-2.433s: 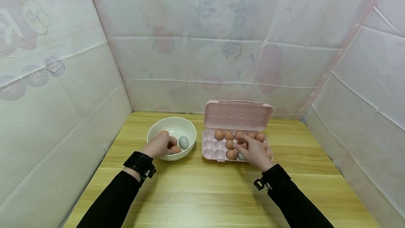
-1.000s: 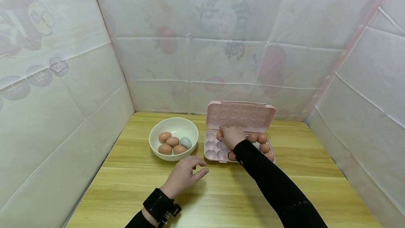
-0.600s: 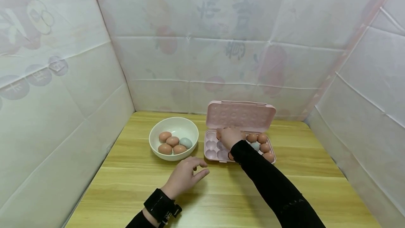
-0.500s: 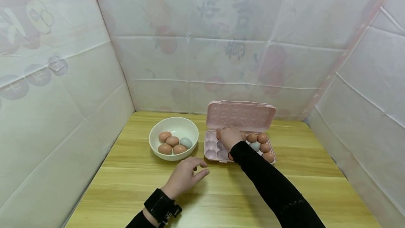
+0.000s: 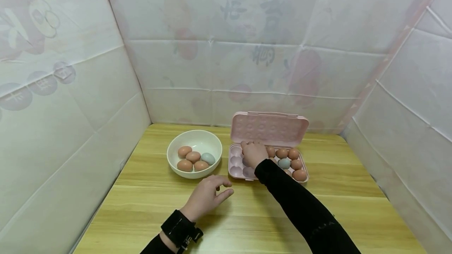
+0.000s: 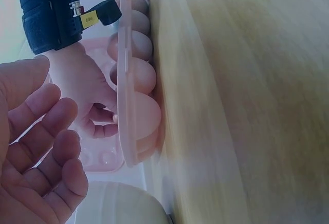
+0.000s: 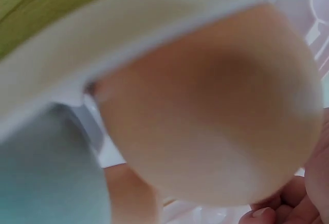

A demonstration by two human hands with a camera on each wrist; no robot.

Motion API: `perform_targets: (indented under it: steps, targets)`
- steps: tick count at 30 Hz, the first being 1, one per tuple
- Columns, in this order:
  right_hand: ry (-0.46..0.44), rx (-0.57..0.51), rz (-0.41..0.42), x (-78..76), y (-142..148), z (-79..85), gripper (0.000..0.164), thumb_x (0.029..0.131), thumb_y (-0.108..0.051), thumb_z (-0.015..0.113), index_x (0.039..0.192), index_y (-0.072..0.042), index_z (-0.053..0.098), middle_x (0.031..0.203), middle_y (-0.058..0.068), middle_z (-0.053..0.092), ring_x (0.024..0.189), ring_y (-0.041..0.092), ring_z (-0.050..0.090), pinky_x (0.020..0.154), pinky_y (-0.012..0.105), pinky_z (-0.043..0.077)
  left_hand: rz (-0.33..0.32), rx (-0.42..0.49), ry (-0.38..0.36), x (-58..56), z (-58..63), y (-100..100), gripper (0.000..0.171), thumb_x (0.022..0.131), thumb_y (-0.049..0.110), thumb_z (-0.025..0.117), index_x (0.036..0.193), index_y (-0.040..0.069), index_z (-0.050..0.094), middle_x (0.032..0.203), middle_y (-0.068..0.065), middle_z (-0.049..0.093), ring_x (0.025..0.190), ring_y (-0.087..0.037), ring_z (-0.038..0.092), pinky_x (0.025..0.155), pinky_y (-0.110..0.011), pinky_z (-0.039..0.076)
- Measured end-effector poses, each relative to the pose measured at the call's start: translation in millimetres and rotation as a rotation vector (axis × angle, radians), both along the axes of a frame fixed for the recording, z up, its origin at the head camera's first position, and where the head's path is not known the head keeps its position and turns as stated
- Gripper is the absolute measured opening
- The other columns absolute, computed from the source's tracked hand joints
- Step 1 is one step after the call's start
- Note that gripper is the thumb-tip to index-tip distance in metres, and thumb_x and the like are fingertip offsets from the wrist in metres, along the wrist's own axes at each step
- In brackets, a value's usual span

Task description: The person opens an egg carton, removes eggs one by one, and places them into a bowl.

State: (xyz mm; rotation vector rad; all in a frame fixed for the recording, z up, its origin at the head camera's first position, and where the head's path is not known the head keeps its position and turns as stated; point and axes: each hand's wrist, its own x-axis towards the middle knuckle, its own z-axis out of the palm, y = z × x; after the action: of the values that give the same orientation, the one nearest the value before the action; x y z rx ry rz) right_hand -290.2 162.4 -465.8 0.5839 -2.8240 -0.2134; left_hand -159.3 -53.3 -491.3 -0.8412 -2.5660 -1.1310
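Note:
In the head view, my right hand (image 5: 255, 154) reaches into the left-back part of the pink egg box (image 5: 237, 172). Its fingers are curled down over a brown egg in the back row, which they mostly cover. The right wrist view shows another brown egg (image 7: 211, 116) large and blurred, with curled fingers (image 7: 295, 206) at lower right and a pale blue egg (image 7: 49, 175) at lower left. My left hand (image 5: 206, 197) hovers relaxed in front of the bowl, its loosely bent fingers holding nothing. The cream bowl (image 5: 197, 136) contains several brown eggs (image 5: 184, 165) and one pale blue egg (image 5: 208, 158).
The box's lid (image 5: 270, 128) stands raised at the back. Unfilled cups (image 5: 236, 161) line the box's left side, with several brown eggs (image 5: 293, 153) at its right. Printed cloth walls (image 5: 212, 66) enclose the wooden table (image 5: 247, 222) at the back and sides.
My left hand has left the bowl and come forward and right. My right hand has crossed the box leftward to its back row, shifting slightly further left lately.

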Motion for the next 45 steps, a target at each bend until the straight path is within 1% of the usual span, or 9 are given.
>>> perform_targets:
  steps: [10, 12, 16, 27, 32, 35, 38, 42, 45]
  targets:
    - [-0.204, -0.231, -0.091, -1.0, 19, 6.8, 0.021, 0.091, -0.009, 0.082, 0.096, -0.025, 0.068, 0.096, 0.0, 0.07, 0.085, 0.023, 0.065, 0.065, 0.044, 0.05, 0.001, -0.016, 0.007, -2.1, 2.3, 0, 0.014, 0.098, 0.025, 0.08, 0.105, 0.013, 0.08, 0.108, 0.001, 0.08, 0.085, -0.021, 0.069, 0.074, -0.023, 0.054]
    - [-0.225, -0.326, -0.09, 3.6, 23, 14.8, 0.011, 0.101, -0.019, 0.074, 0.111, -0.023, 0.074, 0.107, 0.002, 0.076, 0.087, 0.025, 0.069, 0.066, 0.043, 0.051, 0.0, -0.025, 0.018, -3.0, 4.3, -1, 0.014, 0.098, 0.025, 0.08, 0.105, 0.014, 0.08, 0.105, 0.001, 0.079, 0.084, -0.02, 0.069, 0.074, -0.022, 0.054]
    - [-0.319, -0.507, -0.055, 14.8, 33, 30.8, 0.042, 0.109, -0.029, 0.065, 0.147, -0.012, 0.064, 0.126, 0.012, 0.077, 0.086, 0.024, 0.07, 0.074, 0.035, 0.052, -0.005, -0.032, 0.068, -6.0, 10.6, -5, 0.012, 0.097, 0.024, 0.08, 0.105, 0.014, 0.079, 0.1, 0.001, 0.078, 0.083, -0.016, 0.067, 0.073, -0.022, 0.055]
    - [-0.719, -1.094, 0.117, 46.6, 54, 51.5, 0.048, 0.112, -0.032, 0.058, 0.154, -0.009, 0.056, 0.144, 0.014, 0.068, 0.119, 0.018, 0.066, 0.111, 0.048, 0.053, 0.011, 0.021, 0.514, -28.4, 35.7, -12, 0.051, 0.082, 0.014, 0.093, 0.127, 0.003, 0.072, 0.125, -0.012, 0.073, 0.109, -0.025, 0.075, 0.091, -0.036, 0.064]
    - [-0.895, -1.22, 0.153, 65.3, 53, 53.7, 0.053, 0.112, -0.035, 0.056, 0.158, -0.009, 0.051, 0.152, 0.013, 0.061, 0.126, 0.019, 0.059, 0.113, 0.043, 0.048, 0.022, -0.017, 0.587, -34.1, 45.2, -12, 0.068, 0.08, 0.023, 0.095, 0.138, 0.001, 0.067, 0.135, -0.017, 0.069, 0.121, -0.03, 0.072, 0.101, -0.04, 0.062]
    - [-0.967, -1.276, 0.177, 74.8, 52, 52.5, 0.055, 0.113, -0.033, 0.055, 0.16, -0.006, 0.047, 0.135, 0.004, 0.068, 0.109, 0.014, 0.062, 0.096, 0.031, 0.052, 0.011, -0.045, 0.61, -34.2, 48.7, -10, 0.072, 0.079, 0.03, 0.095, 0.139, 0.002, 0.067, 0.137, -0.016, 0.069, 0.122, -0.029, 0.072, 0.099, -0.036, 0.062]
    - [-1.011, -1.304, 0.214, 82.0, 51, 48.9, 0.055, 0.114, -0.032, 0.054, 0.16, -0.004, 0.045, 0.092, -0.011, 0.059, 0.073, 0.009, 0.041, 0.068, 0.029, 0.034, 0.007, -0.062, 0.662, -33.4, 50.4, -6, 0.073, 0.075, 0.035, 0.096, 0.135, 0.004, 0.069, 0.134, -0.014, 0.071, 0.118, -0.026, 0.074, 0.08, -0.025, 0.064]
    - [-1.052, -1.345, 0.272, 89.9, 48, 45.0, 0.051, 0.114, -0.029, 0.054, 0.157, -0.004, 0.048, 0.086, -0.014, 0.055, 0.076, 0.009, 0.045, 0.073, 0.027, 0.039, 0.011, -0.069, 0.705, -31.5, 51.9, -1, 0.07, 0.073, 0.039, 0.098, 0.13, 0.008, 0.072, 0.131, -0.01, 0.073, 0.115, -0.022, 0.075, 0.06, -0.018, 0.057]
    - [-1.036, -1.368, 0.308, 94.9, 45, 42.7, 0.047, 0.113, -0.027, 0.056, 0.153, -0.003, 0.054, 0.094, -0.012, 0.059, 0.084, 0.008, 0.049, 0.079, 0.024, 0.046, -0.024, -0.067, 0.672, -28.7, 53.0, 2, 0.064, 0.076, 0.035, 0.097, 0.128, 0.009, 0.072, 0.13, -0.009, 0.073, 0.118, -0.021, 0.074, 0.076, -0.021, 0.062]
